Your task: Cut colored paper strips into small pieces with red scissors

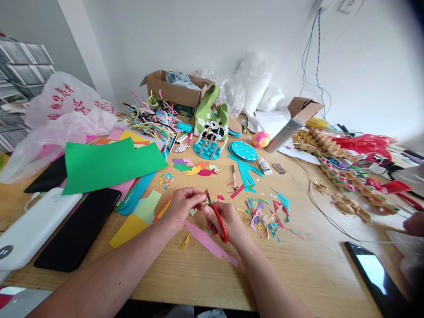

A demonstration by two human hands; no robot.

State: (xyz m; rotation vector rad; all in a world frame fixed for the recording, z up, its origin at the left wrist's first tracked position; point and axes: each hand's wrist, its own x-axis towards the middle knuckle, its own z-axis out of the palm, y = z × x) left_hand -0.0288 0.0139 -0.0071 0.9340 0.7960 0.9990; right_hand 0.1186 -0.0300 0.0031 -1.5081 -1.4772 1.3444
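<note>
In my right hand [222, 216] are red-handled scissors [219, 221], their blades pointing up and away toward my left fingertips. My left hand [186, 202] is pinched at the blade tips, on what looks like a tiny orange paper piece [206, 199], mostly hidden by the fingers. Under and between my hands lies a long pink paper strip [210, 242]. A small yellow scrap [185, 241] rests by my left wrist. Beyond my hands are colourful paper fish [195, 167] and a little pile of tiny paper bits [166, 180].
Green sheets [114, 163] and other coloured paper cover the left, near a black phone [77, 229] and white power bank [36, 227]. Paper scraps [265, 216] lie right of my hands. Another phone [374, 274], a cable and another person's hand [414, 224] are farther right.
</note>
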